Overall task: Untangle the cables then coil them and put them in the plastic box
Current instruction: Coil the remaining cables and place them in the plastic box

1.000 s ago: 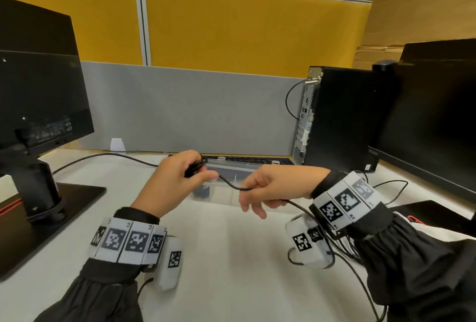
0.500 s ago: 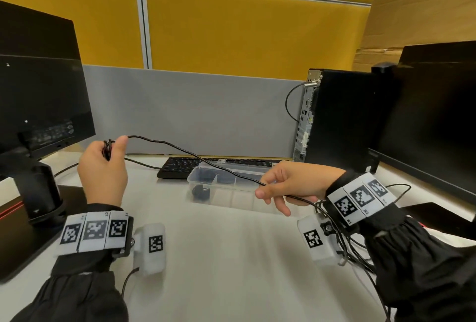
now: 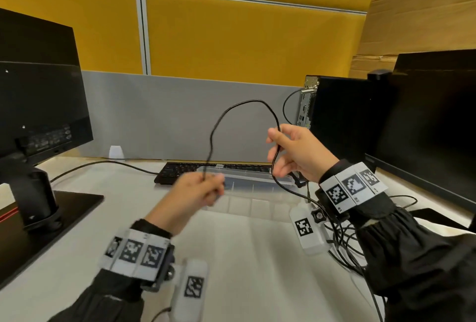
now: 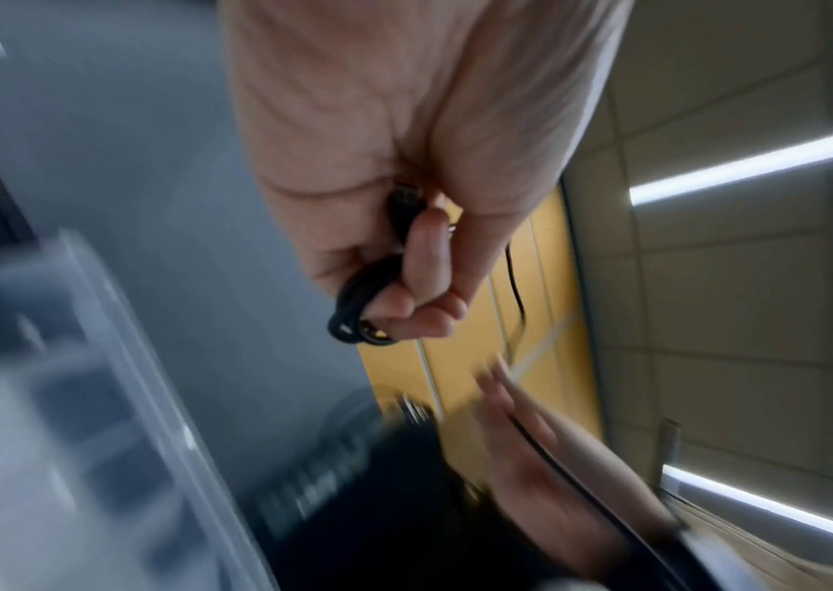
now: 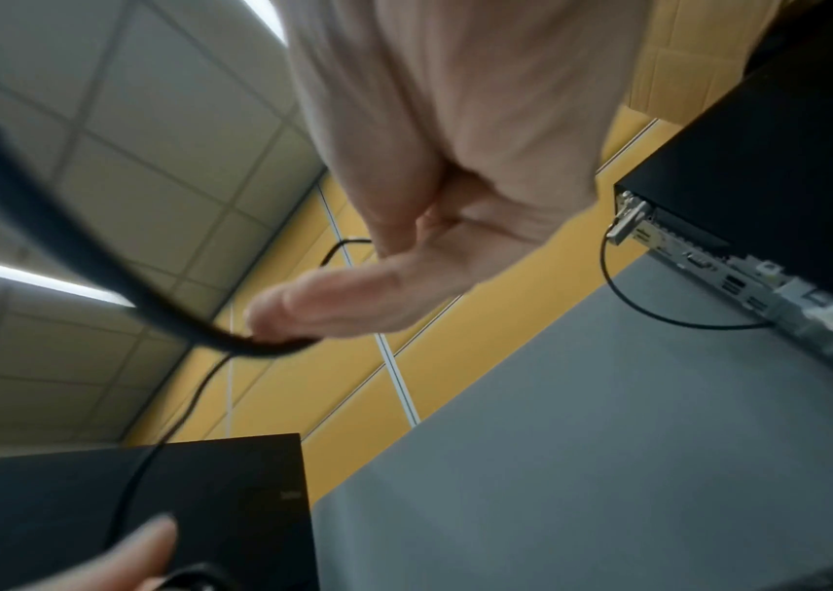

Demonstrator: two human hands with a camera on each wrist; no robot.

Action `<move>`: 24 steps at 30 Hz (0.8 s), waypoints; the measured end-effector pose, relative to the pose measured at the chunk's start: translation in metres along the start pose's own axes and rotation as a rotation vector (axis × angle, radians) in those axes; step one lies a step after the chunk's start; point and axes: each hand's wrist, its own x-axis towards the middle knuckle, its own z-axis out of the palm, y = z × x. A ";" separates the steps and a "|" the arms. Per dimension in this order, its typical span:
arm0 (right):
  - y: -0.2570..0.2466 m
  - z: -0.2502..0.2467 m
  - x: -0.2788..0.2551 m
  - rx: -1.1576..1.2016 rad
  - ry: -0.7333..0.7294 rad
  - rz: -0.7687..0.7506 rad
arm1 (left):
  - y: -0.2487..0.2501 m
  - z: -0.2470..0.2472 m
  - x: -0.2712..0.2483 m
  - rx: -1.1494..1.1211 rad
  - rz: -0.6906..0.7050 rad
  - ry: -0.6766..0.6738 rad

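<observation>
A thin black cable (image 3: 247,101) arches up between my two hands above the desk. My left hand (image 3: 198,192) grips a small coil of it (image 4: 359,316) with the plug end tucked against the palm. My right hand (image 3: 288,151), higher and to the right, pinches the cable (image 5: 232,344) between thumb and fingers. From there it drops to a tangle of black cables (image 3: 345,239) under my right wrist. The clear plastic box (image 3: 257,204) lies just behind my hands, open, with divided compartments.
A black keyboard (image 3: 180,171) lies behind the box. A monitor (image 3: 38,102) on a black base (image 3: 51,208) stands at the left. A PC tower (image 3: 342,120) and a second monitor (image 3: 432,120) stand at the right. White desk surface stretches in front.
My left hand swung from the far left back to the centre with its coil. My right hand rose, and the taut cable now bows up in a loop between them.
</observation>
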 end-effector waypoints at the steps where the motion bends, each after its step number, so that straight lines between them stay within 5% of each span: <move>1: -0.002 0.002 -0.001 0.016 -0.021 -0.010 | 0.002 0.016 -0.004 -0.041 0.005 -0.079; 5: -0.006 0.008 -0.003 0.015 -0.105 -0.056 | 0.008 0.063 -0.015 -0.053 -0.015 -0.234; 15: -0.006 0.011 0.002 -0.054 -0.224 -0.127 | 0.003 0.087 -0.010 -0.204 -0.045 -0.008; 24: 0.025 0.002 0.046 0.127 0.331 -0.145 | 0.031 0.102 -0.027 -0.283 0.116 -0.253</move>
